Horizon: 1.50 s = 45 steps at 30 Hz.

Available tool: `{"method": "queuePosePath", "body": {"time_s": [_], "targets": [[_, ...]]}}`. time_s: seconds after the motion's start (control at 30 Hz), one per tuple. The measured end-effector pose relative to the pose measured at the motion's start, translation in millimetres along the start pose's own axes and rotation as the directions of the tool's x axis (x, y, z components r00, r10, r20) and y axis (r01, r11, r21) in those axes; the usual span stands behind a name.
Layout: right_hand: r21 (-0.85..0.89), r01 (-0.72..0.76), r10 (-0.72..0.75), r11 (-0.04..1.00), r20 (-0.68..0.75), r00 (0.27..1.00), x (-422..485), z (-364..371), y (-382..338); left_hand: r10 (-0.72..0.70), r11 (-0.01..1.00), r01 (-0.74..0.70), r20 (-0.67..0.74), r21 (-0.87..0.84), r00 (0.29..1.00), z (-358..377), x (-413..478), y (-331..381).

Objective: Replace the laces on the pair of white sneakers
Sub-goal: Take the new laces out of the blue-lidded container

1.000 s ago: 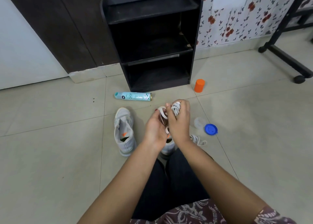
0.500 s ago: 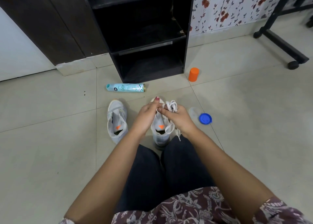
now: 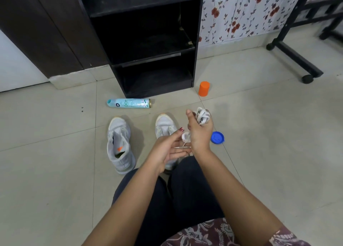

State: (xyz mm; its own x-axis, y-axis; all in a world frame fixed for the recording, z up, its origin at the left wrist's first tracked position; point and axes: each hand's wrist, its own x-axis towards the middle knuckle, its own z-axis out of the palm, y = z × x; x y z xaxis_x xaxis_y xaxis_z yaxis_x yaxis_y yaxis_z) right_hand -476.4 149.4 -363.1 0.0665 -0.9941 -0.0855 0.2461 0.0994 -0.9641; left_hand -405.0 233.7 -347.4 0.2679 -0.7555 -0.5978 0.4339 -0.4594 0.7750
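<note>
In the head view, the right hand [image 3: 200,134] is raised above the floor [image 3: 269,134] with its fingers curled round a bunched white lace [image 3: 202,116], thumb pointing up. The left hand [image 3: 167,150] sits just below and to its left, fingers nearly straight and pointing toward the right wrist; a loop and a thin strand of the lace run down across them. Directly beneath both hands stands 1 sneaker [image 3: 165,127], its long axis running away from the person, toe toward the black shelf [image 3: 144,41]. The left hand is the nearer of the 2 to its eyelets, so threading likely starts by bringing a lace end down and forward. The second sneaker [image 3: 119,145] stands parallel, well to the left, tongue open and with no lace showing. The hands hide the first sneaker's heel, tongue and most eyelets, and no lace tip can be made out.
</note>
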Motion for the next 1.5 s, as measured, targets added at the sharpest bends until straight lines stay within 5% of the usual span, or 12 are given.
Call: {"method": "queuePosePath", "body": {"time_s": [0.17, 0.23, 0.37, 0.53, 0.63, 0.77, 0.9, 1.17, 1.23, 1.33, 1.4, 1.5], "targets": [[-0.103, 0.199, -0.191, 0.975, 0.086, 0.978, 2, -4, 2, 0.117, 0.992, -0.118, -0.021, -0.042, 0.993, -4, 13, 7], [-0.081, 0.149, -0.134, 0.986, 0.168, 0.977, 1, -4, 5, 0.162, 0.986, -0.165, -0.06, -0.04, 0.985, 0, 17, 9], [-0.309, 0.163, -0.029, 0.937, 0.397, 0.917, 6, -18, 22, 0.153, 0.987, -0.159, -0.122, -0.033, 0.981, -2, 34, 23], [-0.331, 0.057, 0.162, 0.942, 0.596, 0.787, 26, -46, 32, 0.017, 0.957, -0.025, 0.032, 0.288, 0.999, -8, 60, 29], [-0.441, 0.054, 0.267, 0.896, 0.63, 0.73, 41, -61, 39, -0.082, 0.949, 0.045, 0.105, 0.312, 0.991, -9, 76, 22], [-0.665, 0.134, 0.272, 0.735, 0.47, 0.84, 64, -75, 74, 0.144, 0.95, -0.091, -0.162, 0.3, 0.976, 1, 94, 0], [-0.847, -0.044, 0.298, 0.53, 0.137, 0.945, 107, -85, 114, 0.213, 0.945, -0.117, -0.304, 0.305, 0.929, -13, 113, -24], [-0.982, 0.178, 0.4, 0.06, 0.187, 0.897, 152, -86, 164, 0.095, 0.989, -0.059, -0.282, 0.134, 0.955, -33, 117, -38], [-0.982, 0.162, 0.367, 0.098, 0.187, 0.911, 148, -84, 156, 0.077, 0.994, -0.052, -0.269, 0.099, 0.96, -35, 117, -35], [-0.878, 0.104, 0.321, 0.467, 0.278, 0.905, 122, -72, 126, -0.065, 0.997, 0.053, -0.227, -0.057, 0.972, -34, 117, -35], [-0.707, 0.096, 0.3, 0.701, 0.414, 0.859, 87, -61, 97, -0.206, 0.97, 0.184, -0.14, -0.159, 0.968, -28, 114, -34], [-0.576, 0.155, 0.309, 0.803, 0.624, 0.718, 43, -50, 67, -0.333, 0.91, 0.322, 0.006, -0.262, 0.943, -15, 102, -29]]}}
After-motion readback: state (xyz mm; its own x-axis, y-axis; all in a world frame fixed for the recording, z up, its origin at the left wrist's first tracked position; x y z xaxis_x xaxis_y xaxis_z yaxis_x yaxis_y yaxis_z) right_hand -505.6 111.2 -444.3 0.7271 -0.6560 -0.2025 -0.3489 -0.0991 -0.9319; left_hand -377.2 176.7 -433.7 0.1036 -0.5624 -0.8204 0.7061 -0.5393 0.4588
